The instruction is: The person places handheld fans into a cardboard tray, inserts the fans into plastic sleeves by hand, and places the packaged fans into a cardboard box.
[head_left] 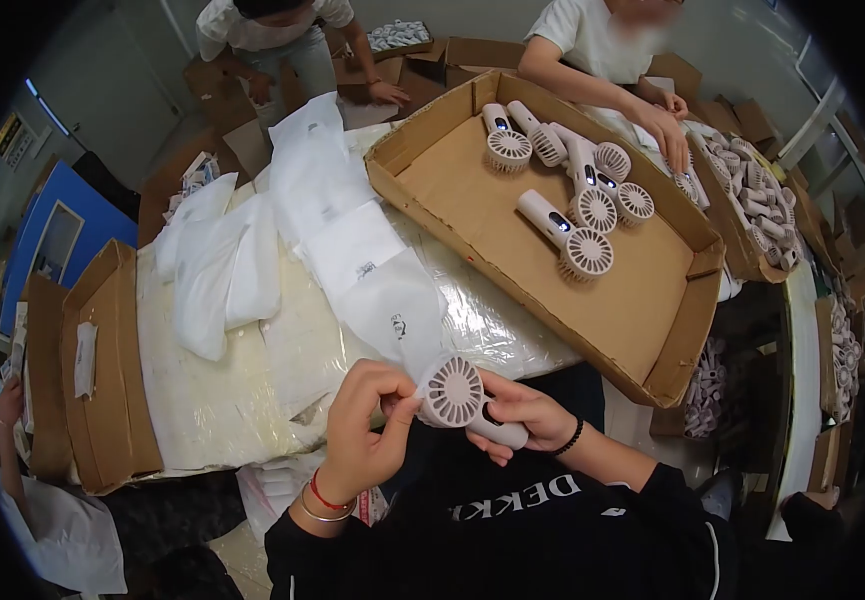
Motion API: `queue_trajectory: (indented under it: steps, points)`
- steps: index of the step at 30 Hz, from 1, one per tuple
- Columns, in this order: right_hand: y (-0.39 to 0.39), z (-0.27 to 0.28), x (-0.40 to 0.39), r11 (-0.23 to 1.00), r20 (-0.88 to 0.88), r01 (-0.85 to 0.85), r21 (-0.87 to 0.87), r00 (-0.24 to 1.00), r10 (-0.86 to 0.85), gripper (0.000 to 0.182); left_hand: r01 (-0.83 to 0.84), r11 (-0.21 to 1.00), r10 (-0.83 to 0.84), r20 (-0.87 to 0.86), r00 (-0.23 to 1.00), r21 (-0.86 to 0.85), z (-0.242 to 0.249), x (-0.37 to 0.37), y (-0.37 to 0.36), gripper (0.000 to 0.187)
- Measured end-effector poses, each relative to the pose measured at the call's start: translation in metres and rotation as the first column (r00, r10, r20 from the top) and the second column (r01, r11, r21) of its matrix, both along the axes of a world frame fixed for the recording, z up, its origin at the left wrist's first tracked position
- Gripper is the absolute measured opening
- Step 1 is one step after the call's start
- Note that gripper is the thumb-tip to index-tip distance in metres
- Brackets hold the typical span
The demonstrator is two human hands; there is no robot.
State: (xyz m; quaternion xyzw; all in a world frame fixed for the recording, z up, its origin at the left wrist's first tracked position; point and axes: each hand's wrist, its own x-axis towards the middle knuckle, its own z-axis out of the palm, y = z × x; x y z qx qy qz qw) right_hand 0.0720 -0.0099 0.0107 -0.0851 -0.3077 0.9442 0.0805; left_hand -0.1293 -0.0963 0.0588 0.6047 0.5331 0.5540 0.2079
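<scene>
A small pale handheld fan (pixel 452 391) is held between my two hands, its round grille facing up. My right hand (pixel 532 415) is closed around its handle near the dark display. With thumb and fingers pinched together, my left hand (pixel 367 425) touches the left edge of the fan head; whether it also holds a thin piece there is too small to tell. Just beyond the fan lie white bags (pixel 392 310) with dark print. To the upper right, a shallow cardboard tray (pixel 442 225) holds several similar fans (pixel 588 252).
Two people stand across the table (pixel 202 410); one person's hand (pixel 664 135) reaches beside the tray. At right is a box of many fans (pixel 757 200). An empty-looking cardboard tray (pixel 107 400) stands at left, near another person's hand (pixel 10 402).
</scene>
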Motion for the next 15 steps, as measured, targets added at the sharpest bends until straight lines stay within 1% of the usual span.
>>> queue_trajectory:
  steps: [1,2,4,5,6,7,8,9,10,13,14,15]
  points:
    - [-0.002,0.004,-0.001,0.999,0.021,0.052,0.010,0.998,-0.052,0.064,0.003,1.000,-0.003,-0.001,1.000,0.001,0.000,0.000,0.000,0.010]
    - [-0.004,0.006,-0.001,0.999,0.019,0.054,0.010,0.998,-0.054,0.064,0.008,1.000,-0.008,0.022,1.000,0.003,0.000,0.001,0.000,0.010]
    - [-0.006,0.009,-0.001,0.997,0.010,0.043,-0.058,0.999,-0.042,0.065,0.010,1.000,-0.010,0.046,0.999,0.005,0.001,-0.001,-0.001,0.010]
    - [-0.004,0.007,0.002,0.997,0.011,0.041,-0.058,0.999,-0.040,0.065,0.077,0.996,-0.075,0.062,0.995,-0.039,0.002,-0.005,-0.001,0.010]
    - [0.001,0.001,0.006,0.993,-0.041,-0.052,-0.102,0.998,0.048,0.066,0.143,0.986,-0.137,0.080,0.987,-0.080,0.004,-0.007,-0.001,0.009]
    - [0.006,-0.005,0.009,0.979,-0.097,-0.148,-0.139,0.986,0.135,0.067,0.139,0.987,-0.133,0.078,0.988,-0.077,0.004,-0.007,-0.001,0.009]
    - [0.009,-0.009,0.009,0.979,-0.098,-0.151,-0.138,0.986,0.138,0.067,0.166,0.982,-0.155,0.123,0.980,-0.089,0.005,-0.006,-0.001,0.009]
    - [0.011,-0.013,0.009,0.961,-0.143,-0.236,-0.145,0.966,0.215,0.067,0.197,0.975,-0.178,0.170,0.969,-0.103,0.005,-0.005,-0.002,0.009]
    - [0.012,-0.015,0.010,0.937,-0.187,-0.316,-0.147,0.939,0.288,0.068,0.200,0.974,-0.180,0.171,0.969,-0.104,0.004,-0.005,-0.002,0.009]
    - [0.005,-0.016,0.006,0.948,-0.161,-0.260,-0.184,0.959,0.232,0.068,0.227,0.969,-0.205,0.198,0.959,-0.095,0.001,-0.006,-0.002,0.008]
    - [0.003,-0.015,0.005,0.949,-0.161,-0.258,-0.182,0.960,0.231,0.068,0.191,0.978,-0.179,0.136,0.974,-0.078,0.003,-0.006,-0.003,0.009]
    - [0.000,-0.012,0.005,0.968,-0.125,-0.170,-0.185,0.981,0.148,0.066,0.155,0.986,-0.151,0.074,0.986,-0.059,0.003,-0.006,-0.003,0.010]
